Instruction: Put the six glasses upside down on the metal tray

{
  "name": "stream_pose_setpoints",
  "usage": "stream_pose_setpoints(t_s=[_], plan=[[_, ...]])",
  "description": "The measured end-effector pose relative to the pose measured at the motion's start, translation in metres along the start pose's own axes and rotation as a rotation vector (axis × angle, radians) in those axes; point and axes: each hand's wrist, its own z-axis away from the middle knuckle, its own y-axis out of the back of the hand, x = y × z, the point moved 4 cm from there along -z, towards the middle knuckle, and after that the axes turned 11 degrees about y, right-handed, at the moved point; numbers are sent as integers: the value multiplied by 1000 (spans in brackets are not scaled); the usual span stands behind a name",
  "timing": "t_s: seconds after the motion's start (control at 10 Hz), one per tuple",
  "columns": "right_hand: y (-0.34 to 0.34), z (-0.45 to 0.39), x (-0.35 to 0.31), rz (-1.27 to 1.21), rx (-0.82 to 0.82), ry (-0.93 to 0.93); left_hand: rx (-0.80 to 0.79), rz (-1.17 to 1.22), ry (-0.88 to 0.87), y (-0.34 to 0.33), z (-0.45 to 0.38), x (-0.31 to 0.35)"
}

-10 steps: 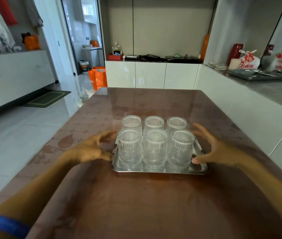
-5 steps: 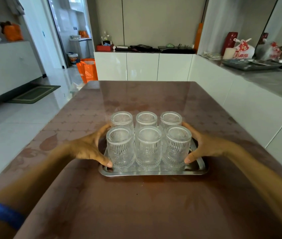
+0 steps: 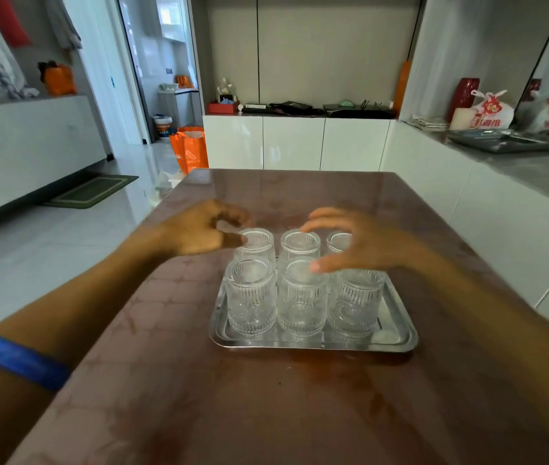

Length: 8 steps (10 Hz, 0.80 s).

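Several ribbed clear glasses stand in two rows on the metal tray [image 3: 397, 330] on the brown table. In the front row are the left glass [image 3: 250, 297], the middle glass [image 3: 301, 300] and the right glass [image 3: 355, 307]. Behind them are the back left glass [image 3: 257, 241], the back middle glass [image 3: 300, 245] and the back right glass [image 3: 336, 241], partly hidden. My left hand [image 3: 199, 233] hovers at the back left glass, its thumb near the rim. My right hand [image 3: 357, 243] is spread above the back right and front right glasses. Neither hand holds anything.
The brown table [image 3: 266, 397] runs from me to its far edge. A white counter [image 3: 501, 203] lies close on the right with a grey tray [image 3: 501, 142] and bags. Orange bags [image 3: 189, 147] stand on the floor at the far left.
Both hands have left the sides of the tray and risen over the tops of the glasses. The tray and glasses look much the same on the table.
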Motion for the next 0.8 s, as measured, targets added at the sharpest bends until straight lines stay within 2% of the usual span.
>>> stream_pose_setpoints(t_s=[0.1,0.2,0.4,0.6,0.7,0.8], plan=[[-25,-21,6,24,-61,-40,-80,-92,2,-17,-3,9],[-25,-25,9,60,33,-47,-59,-118,-7,-20,-4,7],[-13,-3,13,-158,183,-72,-5,-110,-22,-19,3,5],[5,51,47,-235,91,-211,-14,-25,-32,-23,18,-9],[2,51,48,-271,217,-211,-10,-62,-21,-24,20,-3],[4,52,43,-196,332,-217,54,-28,-10,-21,26,5]])
